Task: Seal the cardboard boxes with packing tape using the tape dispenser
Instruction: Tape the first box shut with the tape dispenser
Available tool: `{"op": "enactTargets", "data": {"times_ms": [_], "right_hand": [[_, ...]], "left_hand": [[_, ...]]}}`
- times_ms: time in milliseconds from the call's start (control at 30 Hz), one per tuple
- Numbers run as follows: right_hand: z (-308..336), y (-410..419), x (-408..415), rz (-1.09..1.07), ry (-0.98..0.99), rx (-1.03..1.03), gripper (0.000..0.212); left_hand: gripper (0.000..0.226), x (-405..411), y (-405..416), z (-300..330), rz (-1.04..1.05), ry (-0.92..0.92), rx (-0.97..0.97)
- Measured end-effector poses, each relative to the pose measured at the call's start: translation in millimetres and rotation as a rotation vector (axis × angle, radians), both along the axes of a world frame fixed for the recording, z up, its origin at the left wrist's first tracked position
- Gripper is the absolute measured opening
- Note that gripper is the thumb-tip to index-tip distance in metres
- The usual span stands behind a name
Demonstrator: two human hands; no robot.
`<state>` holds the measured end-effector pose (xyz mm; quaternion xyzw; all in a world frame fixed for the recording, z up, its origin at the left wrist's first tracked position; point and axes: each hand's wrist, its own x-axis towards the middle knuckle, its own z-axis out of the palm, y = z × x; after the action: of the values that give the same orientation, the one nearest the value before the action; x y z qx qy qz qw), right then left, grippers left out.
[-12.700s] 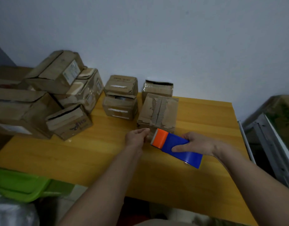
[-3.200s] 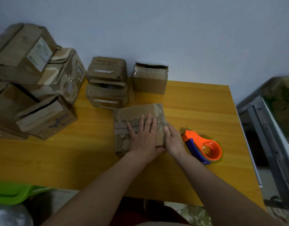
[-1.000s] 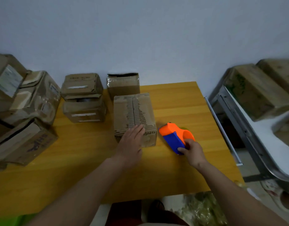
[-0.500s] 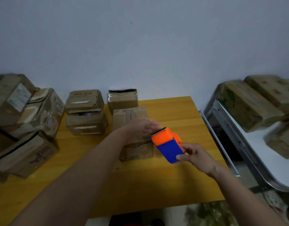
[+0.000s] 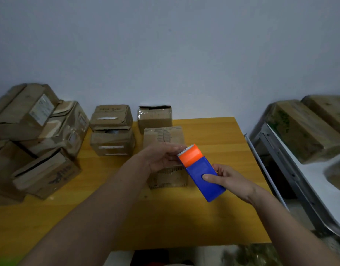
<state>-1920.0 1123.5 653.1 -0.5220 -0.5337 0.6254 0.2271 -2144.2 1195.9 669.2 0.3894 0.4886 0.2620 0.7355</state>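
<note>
— Looking along the table [image 5: 213,223], we see bare wood toward the near and right edges; stacked boxes [image 5: 40,143] crowd the left and back.

— We see 1 box [image 5: 165,176] at the middle. The tape dispenser [image 5: 200,171] is held above it, toothed edge pointing up and away.

— Our right hand [image 5: 225,179] grips its blue body, thumb on top. Our left hand [image 5: 163,156] reaches in from the left, fingertips curled at the orange end; whether they pinch tape we cannot tell.

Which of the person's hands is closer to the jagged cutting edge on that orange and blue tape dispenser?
Left. The left hand has its fingertips right beside the serrated edge of the tape dispenser. The right hand grips the blue body lower down, farther from the edge.
</note>
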Motion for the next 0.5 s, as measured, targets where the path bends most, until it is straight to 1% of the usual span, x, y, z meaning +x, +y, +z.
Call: {"op": "enactTargets", "data": {"times_ms": [67,200,300,367,400,500], "right_hand": [[2.5,2.3,-3.6,0.020,-0.016,-0.005,0.039],[6.9,6.3,-9.5,0.049,-0.036,-0.025,0.037],[7.4,9.1,-18.5,0.040,-0.049,-0.009,0.045],[8.1,11.8,-24.1,0.028,-0.077,0.008,0.051],[8.9,14.3,-25.8,0.036,-0.102,0.017,0.049],[12.8,21.1,-25.3,0.097,-0.185,0.036,0.029]], "left_hand": [[0.023,-2.6,-2.1,-0.7,0.057,-0.008,-0.038],[0.011,-6.6,-5.0,-5.9,0.131,0.102,-0.020],[0.004,-6.8,-7.9,-11.9,0.251,0.168,-0.019],[0.005,-5.1,-10.6,-16.0,0.351,0.189,0.004],[0.006,-4.0,-12.0,-18.9,0.393,0.202,0.020],[0.005,-2.3,-18.8,-28.7,0.490,0.238,0.046]]}}
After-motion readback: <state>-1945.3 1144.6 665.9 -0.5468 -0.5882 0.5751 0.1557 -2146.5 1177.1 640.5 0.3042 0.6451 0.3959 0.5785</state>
